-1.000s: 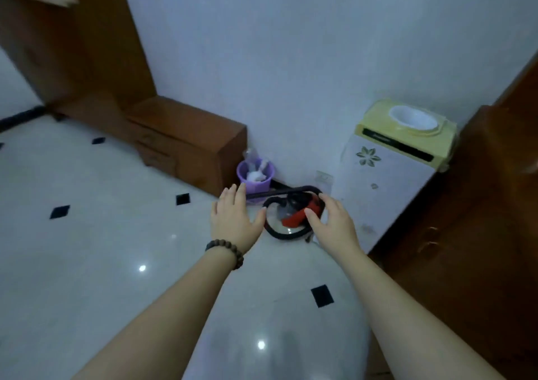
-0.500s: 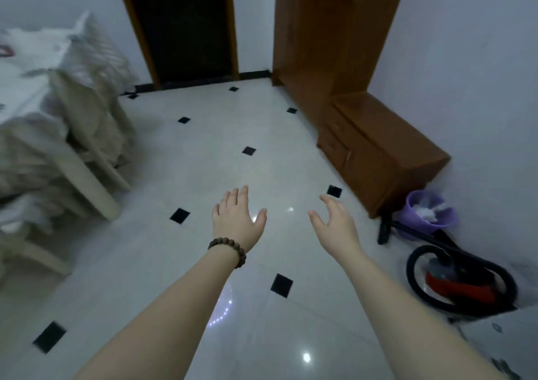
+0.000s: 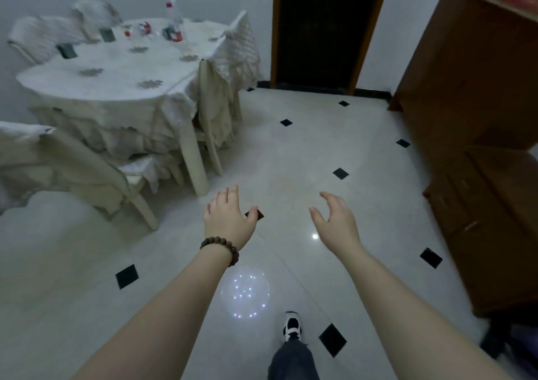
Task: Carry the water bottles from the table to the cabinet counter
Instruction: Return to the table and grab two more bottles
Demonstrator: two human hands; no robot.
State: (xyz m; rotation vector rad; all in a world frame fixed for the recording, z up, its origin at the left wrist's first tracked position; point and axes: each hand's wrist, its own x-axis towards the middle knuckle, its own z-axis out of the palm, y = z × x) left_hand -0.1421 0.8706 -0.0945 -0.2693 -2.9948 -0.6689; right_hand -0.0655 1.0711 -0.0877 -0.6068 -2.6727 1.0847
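Note:
A clear water bottle (image 3: 173, 20) with a red cap and red label stands at the far side of the round table (image 3: 96, 84), which wears a white cloth. Smaller red-and-clear items (image 3: 139, 29) lie beside it, too blurred to name. My left hand (image 3: 228, 218), with a bead bracelet at the wrist, and my right hand (image 3: 336, 219) are stretched out over the floor, both empty with fingers apart. The table is well ahead and to the left of them. A low brown cabinet (image 3: 495, 205) stands on the right.
Covered chairs (image 3: 75, 173) ring the table, one close on the left. A tall brown cabinet (image 3: 471, 59) and a dark doorway (image 3: 323, 27) are at the back. Glossy white tiles with black diamonds cover the floor (image 3: 291, 152). My foot (image 3: 292, 326) is below.
The view has swung left from the corner with the vacuum and dispenser to the table and doorway. Both hands stay empty, held out in front.

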